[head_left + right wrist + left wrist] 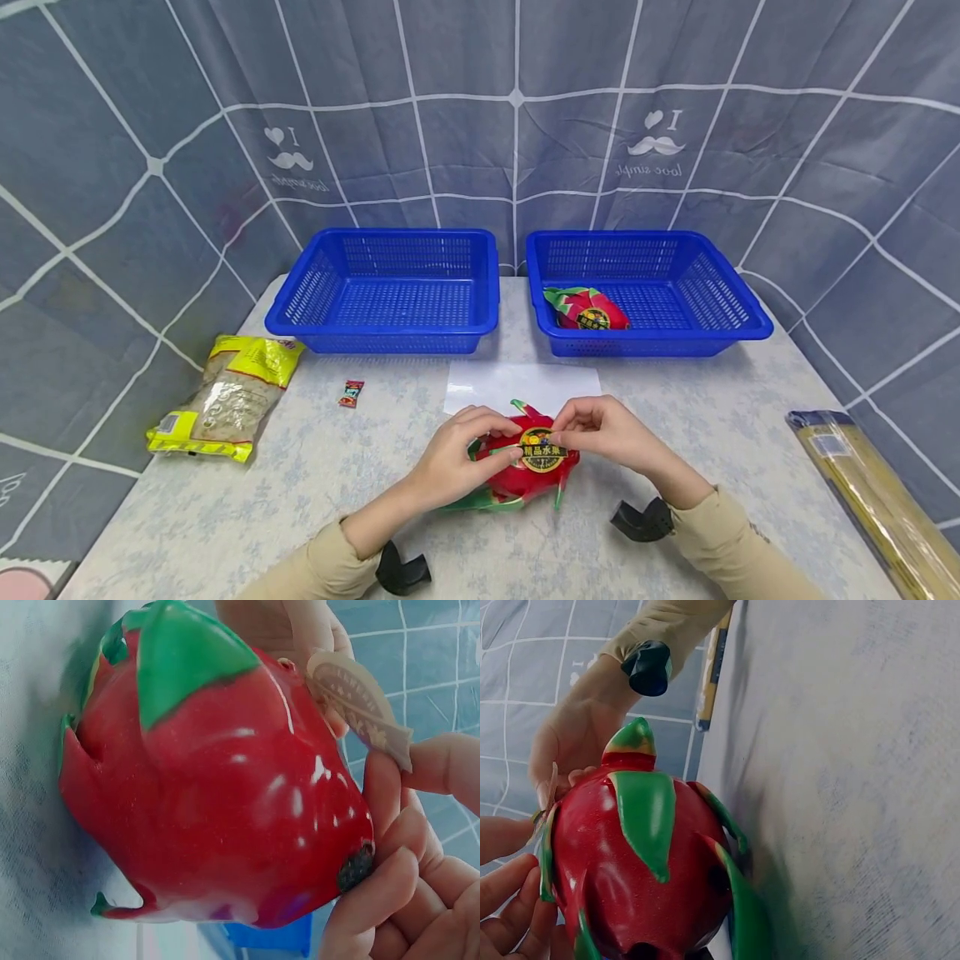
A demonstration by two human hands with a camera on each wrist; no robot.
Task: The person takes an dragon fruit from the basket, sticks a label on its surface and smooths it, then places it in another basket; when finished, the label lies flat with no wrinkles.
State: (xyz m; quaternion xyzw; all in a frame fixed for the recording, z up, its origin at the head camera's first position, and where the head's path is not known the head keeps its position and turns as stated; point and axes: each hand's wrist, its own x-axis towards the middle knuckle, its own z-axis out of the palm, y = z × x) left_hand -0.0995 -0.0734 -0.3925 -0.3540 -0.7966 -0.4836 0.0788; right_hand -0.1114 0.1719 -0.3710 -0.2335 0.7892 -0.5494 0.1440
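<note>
A red dragon fruit [517,475] with green-tipped scales lies on the table before me. Over its top stands a round black-and-gold sticker [543,450] with a banner across it. Its pale back faces the right wrist view, lifted off the skin along at least part of its edge. My right hand [611,429] pinches the sticker's right edge between thumb and index finger. On the other side, my left hand [457,458] has thumb and fingertips at its left edge, seemingly pinching it. Fingers of both hands also lie close against the fruit.
Two blue baskets [390,342] [660,343] stand at the back; the right one holds another dragon fruit [600,307] with a sticker. White paper [517,383] lies behind my hands. Leftward are a small candy packet [351,393] and a yellow bag [232,396]; rightward, a long wrapped package [877,492].
</note>
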